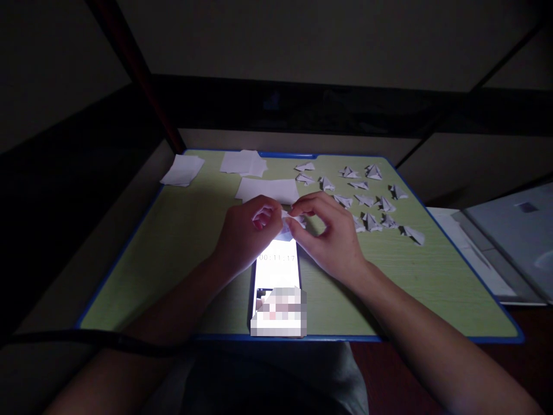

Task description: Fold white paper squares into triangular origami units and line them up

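Observation:
Over the upper end of a lit phone (pixel 277 268) is a small piece of folded white paper (pixel 285 230), pinched between my two hands. My left hand (pixel 250 227) has its fingers curled in against the paper's left side. On the other side, my right hand (pixel 326 233) holds it between thumb and index finger. The phone shows a timer and lies on the green table (pixel 181 259). Just beyond my hands is a flat white sheet (pixel 268 189). The exact folds of the held paper are hard to make out.
Several small folded paper shapes (pixel 365 200) are spread over the table's right half. White sheets (pixel 243 163) lie at the back, and another stack (pixel 182 170) at the back left corner. A dark cable (pixel 108 340) crosses the lower left. An open white box (pixel 514 242) stands right of the table.

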`<state>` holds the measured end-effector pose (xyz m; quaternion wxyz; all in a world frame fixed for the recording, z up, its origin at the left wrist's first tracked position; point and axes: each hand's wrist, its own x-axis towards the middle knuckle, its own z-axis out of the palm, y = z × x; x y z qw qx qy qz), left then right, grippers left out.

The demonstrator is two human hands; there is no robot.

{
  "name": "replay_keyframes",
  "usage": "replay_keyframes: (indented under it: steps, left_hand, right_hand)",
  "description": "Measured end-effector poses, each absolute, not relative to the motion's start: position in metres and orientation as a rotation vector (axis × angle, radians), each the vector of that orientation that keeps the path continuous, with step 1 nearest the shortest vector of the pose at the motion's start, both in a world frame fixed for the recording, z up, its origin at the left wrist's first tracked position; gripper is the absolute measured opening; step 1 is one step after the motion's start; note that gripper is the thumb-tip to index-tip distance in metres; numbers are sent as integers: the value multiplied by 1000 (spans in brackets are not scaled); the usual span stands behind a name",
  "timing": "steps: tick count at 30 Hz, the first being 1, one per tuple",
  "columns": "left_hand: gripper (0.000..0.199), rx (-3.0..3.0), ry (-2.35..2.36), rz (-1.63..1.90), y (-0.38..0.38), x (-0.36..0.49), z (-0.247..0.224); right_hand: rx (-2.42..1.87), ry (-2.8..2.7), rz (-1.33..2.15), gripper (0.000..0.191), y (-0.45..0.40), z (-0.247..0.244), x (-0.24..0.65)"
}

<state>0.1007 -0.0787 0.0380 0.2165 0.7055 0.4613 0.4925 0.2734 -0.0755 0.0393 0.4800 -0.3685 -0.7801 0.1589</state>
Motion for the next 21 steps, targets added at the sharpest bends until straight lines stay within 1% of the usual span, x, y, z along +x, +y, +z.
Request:
replay_keyframes:
  steps: [10,14,18,21]
  left_hand:
    - [8,1918,1271,1358,-78,102,37]
    - [8,1860,1278,1356,-78,103,38]
    - [7,1722,1279,1339,-76,101,44]
    - [8,1643,1256,1310,-75,100,47]
  right_hand:
    - [-908,-1902,348,5,-75,39,273]
    - [-888,-1908,356,1,-74,40,274]
    - [-752,-1974,407,19,-74,43,277]
    - [-648,-2028,463,27,-73,46,281]
